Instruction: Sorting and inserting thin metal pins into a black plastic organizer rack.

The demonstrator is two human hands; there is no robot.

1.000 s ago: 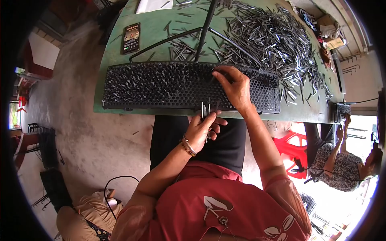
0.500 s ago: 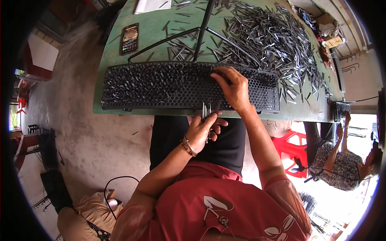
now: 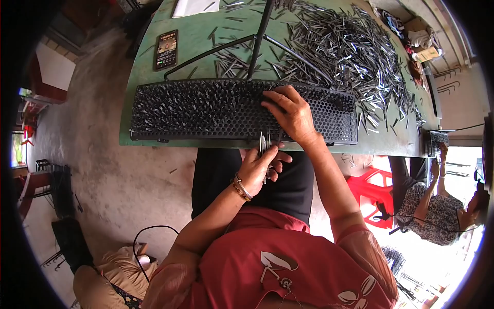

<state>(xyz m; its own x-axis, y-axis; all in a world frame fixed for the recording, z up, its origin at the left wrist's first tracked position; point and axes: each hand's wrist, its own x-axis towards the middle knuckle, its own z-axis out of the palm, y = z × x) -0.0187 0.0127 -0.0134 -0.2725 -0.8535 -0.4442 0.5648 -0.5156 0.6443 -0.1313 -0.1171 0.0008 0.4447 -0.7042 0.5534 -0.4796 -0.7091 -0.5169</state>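
A long black rack (image 3: pixel 242 118) full of round holes lies along the near edge of the green table. Its left half is packed with upright dark strips (image 3: pixel 180 105), while bare holes show on the right. In front of the rack's near edge, my left hand (image 3: pixel 257 167) is closed around several thin strips (image 3: pixel 264 141) that point up from the fingers. My right hand (image 3: pixel 293 116) is over the rack, just right of the packed strips. Its thumb and fingertips are drawn together at the holes; what is between them, if anything, is hidden.
A large pile of loose strips (image 3: pixel 355 62) covers the table's far right. A black rod frame (image 3: pixel 254 51) stands behind the rack. A phone (image 3: pixel 166 50) and white paper (image 3: pixel 195 7) lie at the left. Another person (image 3: pixel 432 206) sits at the right beside a red stool (image 3: pixel 370 190).
My right hand has moved slightly left and toward me over the rack. My left hand stays where it was with its strips.
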